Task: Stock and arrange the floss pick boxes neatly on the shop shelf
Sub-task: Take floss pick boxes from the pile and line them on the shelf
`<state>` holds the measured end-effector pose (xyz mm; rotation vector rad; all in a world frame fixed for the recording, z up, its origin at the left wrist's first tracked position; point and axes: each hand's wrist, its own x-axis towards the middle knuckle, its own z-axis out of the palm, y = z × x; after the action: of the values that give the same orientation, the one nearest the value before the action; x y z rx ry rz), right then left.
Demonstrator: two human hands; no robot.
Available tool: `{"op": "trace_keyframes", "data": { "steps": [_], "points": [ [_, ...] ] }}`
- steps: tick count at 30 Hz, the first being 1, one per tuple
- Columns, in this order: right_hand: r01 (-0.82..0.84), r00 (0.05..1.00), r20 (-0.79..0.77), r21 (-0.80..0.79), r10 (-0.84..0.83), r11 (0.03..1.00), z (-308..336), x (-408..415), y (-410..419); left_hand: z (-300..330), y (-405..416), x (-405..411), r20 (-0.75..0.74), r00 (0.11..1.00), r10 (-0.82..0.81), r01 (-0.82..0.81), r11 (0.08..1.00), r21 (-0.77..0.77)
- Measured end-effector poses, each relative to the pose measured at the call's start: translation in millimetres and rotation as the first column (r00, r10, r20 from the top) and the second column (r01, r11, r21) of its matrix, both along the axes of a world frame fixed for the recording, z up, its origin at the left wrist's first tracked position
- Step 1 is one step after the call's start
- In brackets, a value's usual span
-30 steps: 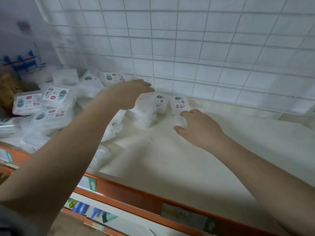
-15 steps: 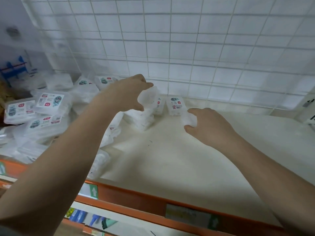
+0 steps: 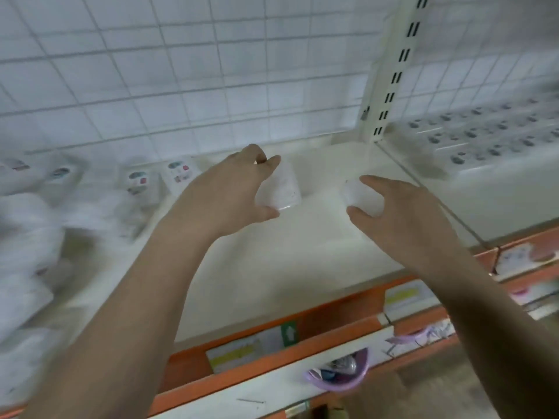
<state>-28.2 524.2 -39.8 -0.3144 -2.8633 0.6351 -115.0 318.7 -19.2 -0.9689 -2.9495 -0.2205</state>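
My left hand (image 3: 230,192) grips a clear floss pick box (image 3: 282,189) above the white shelf (image 3: 272,267). My right hand (image 3: 402,216) holds a second clear box (image 3: 361,196) a little to the right of the first, also off the shelf. Two labelled floss pick boxes (image 3: 181,172) stand against the back wall to the left. A loose heap of more boxes (image 3: 36,213) lies at the far left, blurred.
A white wire grid (image 3: 211,71) backs the shelf. A slotted upright (image 3: 390,74) and a clear divider (image 3: 429,189) bound it on the right, with neat rows of boxes (image 3: 484,137) beyond. The orange front rail (image 3: 302,343) carries price labels; a purple item (image 3: 335,376) hangs below.
Both hands have lifted a box each from the group at the back and carried them to the right. The view has swung right, bringing the upright and the neighbouring shelf into sight.
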Motion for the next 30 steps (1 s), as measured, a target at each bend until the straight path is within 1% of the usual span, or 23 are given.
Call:
{"op": "trace_keyframes", "data": {
  "steps": [5, 8, 10, 12, 16, 20, 24, 30],
  "points": [
    [0.157, 0.988, 0.006, -0.028, -0.157, 0.987, 0.4, 53.8, 70.5, -0.4, 89.7, 22.4, 0.033, 0.98, -0.197, 0.195, 0.98, 0.048],
    [0.252, 0.967, -0.027, -0.021, -0.253, 0.967, -0.3, 87.8, 120.0, -0.8, 149.5, 43.6, 0.058, 0.961, -0.272, 0.269, 0.961, 0.058],
    [0.309, 0.949, -0.069, -0.012, -0.309, 0.951, -2.6, 110.9, 156.7, -1.9, 193.7, 60.0, 0.081, 0.949, -0.306, 0.301, 0.951, 0.072],
    [0.35, 0.932, -0.093, -0.01, -0.35, 0.937, -7.4, 131.2, 193.9, -3.6, 237.3, 76.8, 0.108, 0.937, -0.332, 0.319, 0.94, 0.121],
    [0.41, 0.907, -0.11, 0.003, -0.407, 0.912, -18.5, 179.1, 283.6, -11.8, 334.1, 119.4, 0.16, 0.927, -0.339, 0.298, 0.926, 0.234],
    [0.447, 0.885, -0.148, 0.002, -0.442, 0.895, -20.5, 217.6, 357.0, -19.3, 409.4, 150.1, 0.178, 0.917, -0.357, 0.286, 0.9, 0.33],
    [0.438, 0.879, -0.185, -0.052, -0.44, 0.898, -22.5, 234.8, 415.4, -21.1, 471.6, 165.0, 0.169, 0.906, -0.389, 0.294, 0.864, 0.41],
    [0.394, 0.893, -0.201, -0.085, -0.403, 0.915, -27.8, 228.4, 500.1, -23.6, 555.0, 149.6, 0.06, 0.915, -0.399, 0.348, 0.857, 0.38]
  ]
}}
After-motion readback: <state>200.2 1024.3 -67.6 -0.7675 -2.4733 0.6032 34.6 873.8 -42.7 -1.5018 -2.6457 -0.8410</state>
